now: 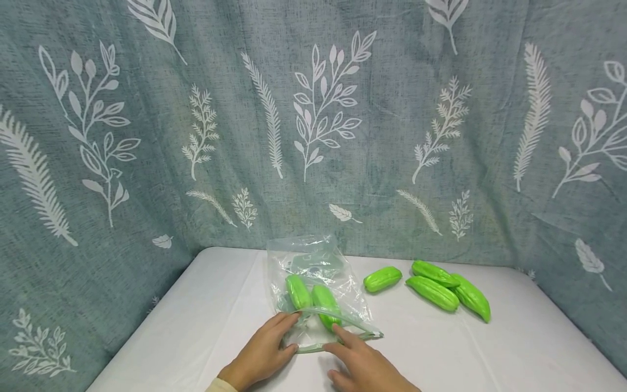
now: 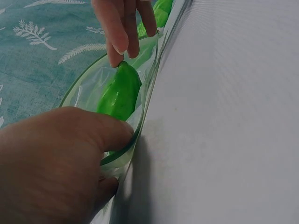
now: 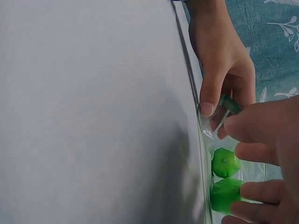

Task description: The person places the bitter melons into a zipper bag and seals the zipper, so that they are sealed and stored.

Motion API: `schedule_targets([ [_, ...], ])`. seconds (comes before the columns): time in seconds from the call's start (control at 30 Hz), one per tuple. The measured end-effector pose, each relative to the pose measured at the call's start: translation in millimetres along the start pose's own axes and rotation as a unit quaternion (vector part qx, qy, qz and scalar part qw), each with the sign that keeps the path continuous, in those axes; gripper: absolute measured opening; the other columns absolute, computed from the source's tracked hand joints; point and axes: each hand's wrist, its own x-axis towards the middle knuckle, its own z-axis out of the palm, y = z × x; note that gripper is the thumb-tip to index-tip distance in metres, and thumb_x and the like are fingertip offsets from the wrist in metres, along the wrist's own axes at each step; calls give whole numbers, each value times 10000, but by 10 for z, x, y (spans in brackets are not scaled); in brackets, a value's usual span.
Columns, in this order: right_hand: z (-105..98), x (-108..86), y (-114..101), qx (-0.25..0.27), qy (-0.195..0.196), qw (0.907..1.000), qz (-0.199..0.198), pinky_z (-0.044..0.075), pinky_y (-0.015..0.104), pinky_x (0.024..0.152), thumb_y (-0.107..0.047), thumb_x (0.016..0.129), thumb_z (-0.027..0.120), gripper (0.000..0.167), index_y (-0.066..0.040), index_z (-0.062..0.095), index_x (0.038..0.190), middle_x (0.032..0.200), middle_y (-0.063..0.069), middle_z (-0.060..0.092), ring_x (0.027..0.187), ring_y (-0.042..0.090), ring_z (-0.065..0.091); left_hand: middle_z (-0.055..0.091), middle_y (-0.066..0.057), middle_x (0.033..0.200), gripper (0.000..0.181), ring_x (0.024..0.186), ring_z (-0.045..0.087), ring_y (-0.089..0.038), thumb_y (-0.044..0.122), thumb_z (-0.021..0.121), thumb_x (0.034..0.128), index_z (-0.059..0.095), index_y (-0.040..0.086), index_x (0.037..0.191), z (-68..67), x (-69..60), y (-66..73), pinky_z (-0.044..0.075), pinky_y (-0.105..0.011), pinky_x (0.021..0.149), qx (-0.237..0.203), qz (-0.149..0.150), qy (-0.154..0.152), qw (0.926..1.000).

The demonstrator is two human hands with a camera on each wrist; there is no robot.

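Note:
A clear zip bag (image 1: 352, 294) lies on the white table with its green-edged mouth towards the front. Inside are two green vegetables, one on the left (image 1: 298, 292) and one on the right (image 1: 325, 305). My left hand (image 1: 264, 348) grips the left side of the mouth, thumb and fingers round the rim (image 2: 122, 151). At the mouth's right part is my right hand (image 1: 364, 362), fingers extended; in the left wrist view its fingertips (image 2: 118, 55) meet the tip of one vegetable (image 2: 120, 95). The right wrist view shows both vegetables' ends (image 3: 225, 162) near its fingers.
Right of the bag lies a single green vegetable (image 1: 382, 279). Farther right, three more (image 1: 433, 293) lie together, touching. A blue-green curtain (image 1: 235, 136) with white leaf prints hangs behind and beside the white table (image 1: 206, 305).

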Motion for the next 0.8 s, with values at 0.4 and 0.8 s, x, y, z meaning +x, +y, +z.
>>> schedule_targets([
  [0.4,24,36,5,378,53,9992,116,530,546,943,-395,922,705,452,-184,646,1318,1512,208,429,1315,385,494,584,-6,1324,660,1228,571,-195,200,778,872,498,95,1461,5,-10,-13,493,-380,1035,-19,207,132,9997],
  [0.8,2,9,-54,-10,-4,10000,97,558,513,905,-420,918,698,448,-198,654,1305,1487,156,476,1269,347,541,581,17,1327,659,1234,568,-188,202,787,864,512,108,1455,19,-12,-11,492,-370,1035,-18,128,176,9998],
])
